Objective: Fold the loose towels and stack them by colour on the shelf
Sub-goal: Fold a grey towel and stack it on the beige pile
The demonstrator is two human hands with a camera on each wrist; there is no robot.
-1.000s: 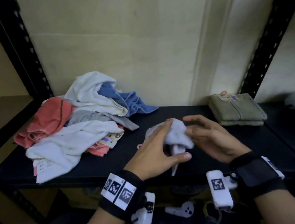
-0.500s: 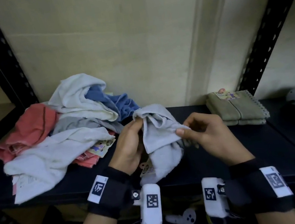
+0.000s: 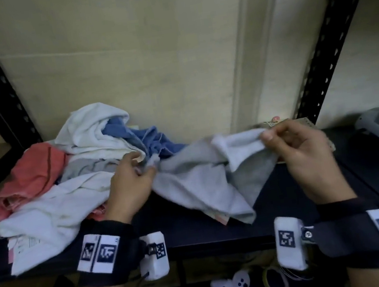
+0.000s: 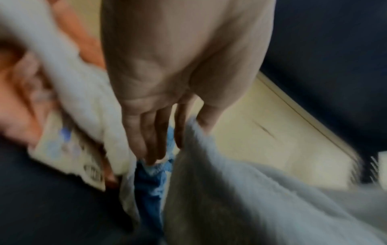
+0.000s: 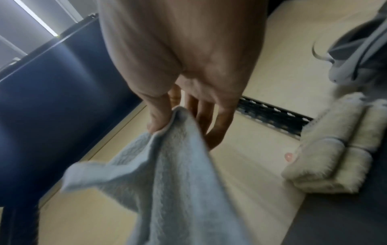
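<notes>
In the middle of the head view, the person is holding a pale grey towel (image 3: 199,179) stretched sideways over the dark shelf (image 3: 187,226), with its lower part sagging down to the shelf's front edge. The left hand (image 3: 129,186) is pinching one corner of it between thumb and fingertips at centre left, while the right hand (image 3: 302,149) is pinching the opposite corner at centre right, thumb against forefinger, the other fingers curling loosely. The right wrist view is showing the same pinch on the towel's hem (image 5: 167,131), cloth hanging below it. In the blurred left wrist view the fingers (image 4: 146,132) are pointing down beside the grey cloth (image 4: 230,190), above a blue towel (image 4: 150,185). At the left of the head view a loose pile is lying on the shelf: a white towel (image 3: 52,216) in front, a coral towel (image 3: 28,177) at far left, another white towel (image 3: 91,129) on top, and the blue towel (image 3: 147,137) behind. A folded cream towel (image 5: 330,154) is sitting at the right of the right wrist view, mostly hidden behind the right hand in the head view.
</notes>
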